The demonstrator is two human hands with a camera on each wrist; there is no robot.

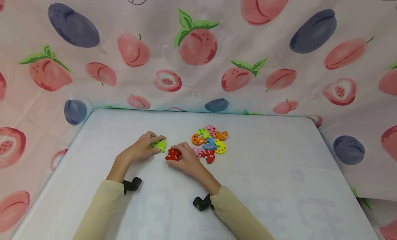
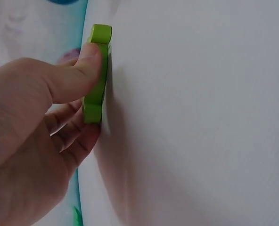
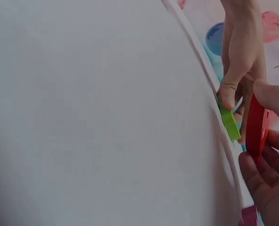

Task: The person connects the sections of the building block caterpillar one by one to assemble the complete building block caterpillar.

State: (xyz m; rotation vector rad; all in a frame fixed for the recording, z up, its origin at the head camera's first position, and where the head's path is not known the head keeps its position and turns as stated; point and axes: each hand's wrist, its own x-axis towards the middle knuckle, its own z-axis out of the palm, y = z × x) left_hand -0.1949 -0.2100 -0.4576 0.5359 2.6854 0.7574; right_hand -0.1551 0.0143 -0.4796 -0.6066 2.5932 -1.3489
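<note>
We pinched a flat, green, wooden-looking smiling piece in our left hand, a flat red numbered piece in our right hand — likely light, stiff, best edge-held.

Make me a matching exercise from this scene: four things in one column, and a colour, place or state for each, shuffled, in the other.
1. Left hand
2. Right hand
3. Blue piece
4. Sleeves

A. Lying among other pieces
B. Holding a red piece
C. Beige
D. Holding a green piece

Pairs: 1-D, 2-B, 3-A, 4-C
</note>
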